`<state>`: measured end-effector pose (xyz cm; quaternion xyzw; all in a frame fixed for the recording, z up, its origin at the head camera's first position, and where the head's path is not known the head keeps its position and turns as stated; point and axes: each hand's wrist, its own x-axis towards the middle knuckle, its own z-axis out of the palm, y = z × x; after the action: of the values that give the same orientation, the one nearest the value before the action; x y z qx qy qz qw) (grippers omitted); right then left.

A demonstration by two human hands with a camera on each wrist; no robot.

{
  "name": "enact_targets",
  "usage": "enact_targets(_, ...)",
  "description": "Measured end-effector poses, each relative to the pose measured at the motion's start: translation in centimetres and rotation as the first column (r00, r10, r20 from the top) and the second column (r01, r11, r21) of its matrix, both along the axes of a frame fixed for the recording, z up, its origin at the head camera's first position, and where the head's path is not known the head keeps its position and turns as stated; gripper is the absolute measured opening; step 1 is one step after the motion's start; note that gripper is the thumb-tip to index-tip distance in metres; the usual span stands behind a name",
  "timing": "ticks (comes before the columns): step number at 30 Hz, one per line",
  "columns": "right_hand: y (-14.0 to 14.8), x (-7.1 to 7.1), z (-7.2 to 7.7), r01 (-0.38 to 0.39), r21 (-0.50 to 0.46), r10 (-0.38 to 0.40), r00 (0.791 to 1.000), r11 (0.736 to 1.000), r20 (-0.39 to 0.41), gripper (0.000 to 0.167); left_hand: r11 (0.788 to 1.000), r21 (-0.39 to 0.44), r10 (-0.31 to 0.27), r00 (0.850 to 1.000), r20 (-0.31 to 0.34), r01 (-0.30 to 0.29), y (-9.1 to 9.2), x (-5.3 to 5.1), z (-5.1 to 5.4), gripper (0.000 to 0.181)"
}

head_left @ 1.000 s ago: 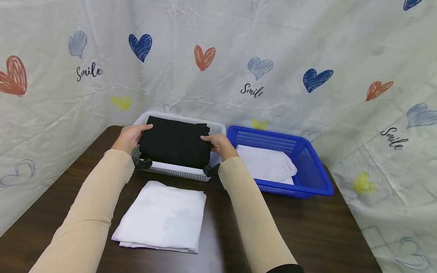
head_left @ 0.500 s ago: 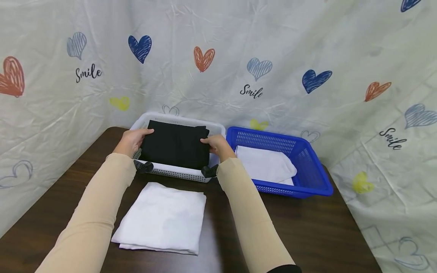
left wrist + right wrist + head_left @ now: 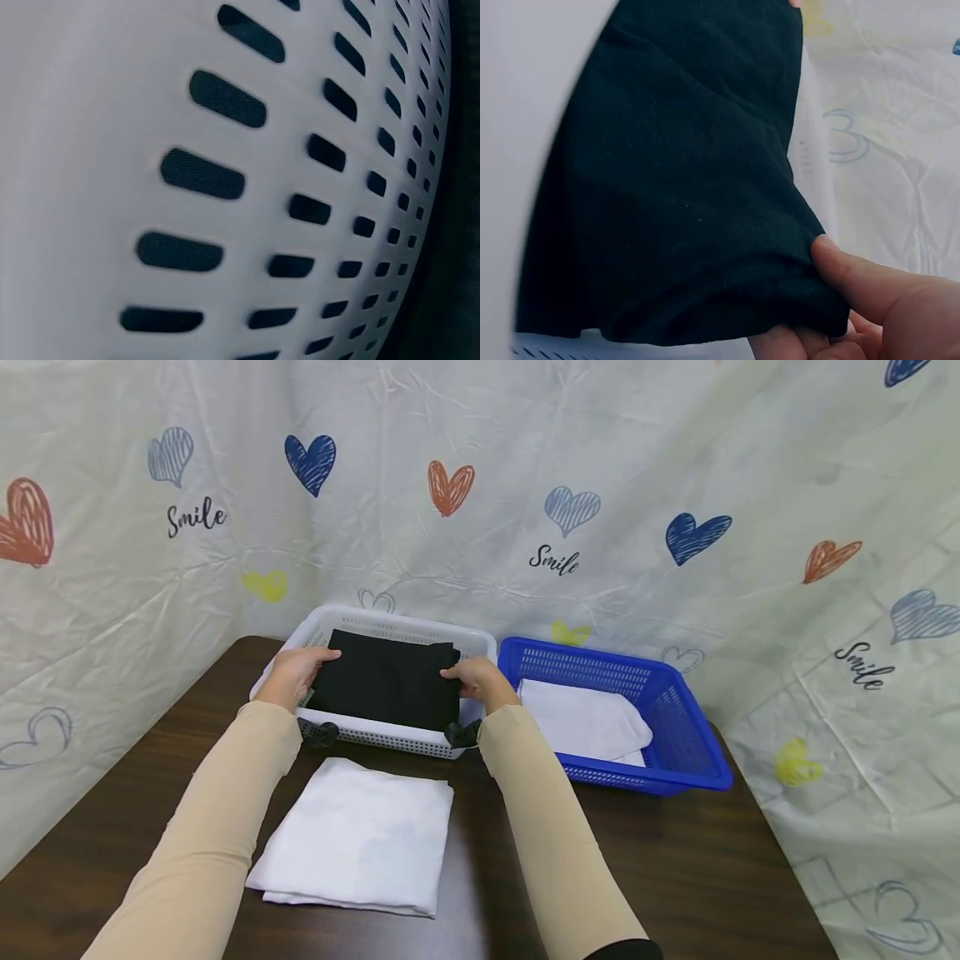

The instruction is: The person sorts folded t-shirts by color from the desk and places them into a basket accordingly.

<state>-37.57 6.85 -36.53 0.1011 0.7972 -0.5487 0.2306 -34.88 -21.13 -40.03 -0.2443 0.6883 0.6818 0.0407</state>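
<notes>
Black cloth (image 3: 386, 681) sits in white basket (image 3: 393, 739), left of centre in frame; left grip (image 3: 291, 675) and right grip (image 3: 482, 680) pinch opposite edges, nearly closed, likely to keep it flat.

Totals two hands (image 3: 294, 675) (image 3: 480, 678) at one white basket (image 3: 397, 740), one black cloth (image 3: 386, 681) inside it, one blue basket (image 3: 678, 739) right of it, at least two white cloths (image 3: 360, 835) (image 3: 585, 718).

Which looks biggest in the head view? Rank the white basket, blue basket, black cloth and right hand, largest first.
1. White basket and blue basket: too alike to rank, both partly covered.
2. Black cloth.
3. Right hand, clearly smallest.
</notes>
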Motion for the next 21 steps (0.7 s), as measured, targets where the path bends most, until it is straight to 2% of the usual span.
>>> enact_targets(4,-0.15,-0.18,-0.21,0.009,-0.038,-0.009,1.000,0.999,0.006,0.042,0.999,-0.042,-0.002,1.000,0.008,0.003,0.12,0.05,0.04,0.060)
enact_targets(8,-0.15,-0.16,-0.34,0.003,-0.027,-0.003,1.000,1.000,-0.001,0.047,0.999,-0.041,-0.007,1.000,0.013,0.007,0.15,0.09,0.07,0.060)
enact_targets(15,0.02,0.09,-0.13,-0.022,0.006,0.022,1.000,1.000,-0.009,0.056,1.000,-0.026,0.010,1.000,-0.017,-0.010,0.29,0.25,0.11,0.057)
enact_targets(21,0.05,0.10,-0.11,-0.027,0.018,0.027,1.000,0.999,-0.009,0.054,0.997,-0.075,-0.026,0.997,-0.074,0.021,0.34,0.45,0.09,0.055)
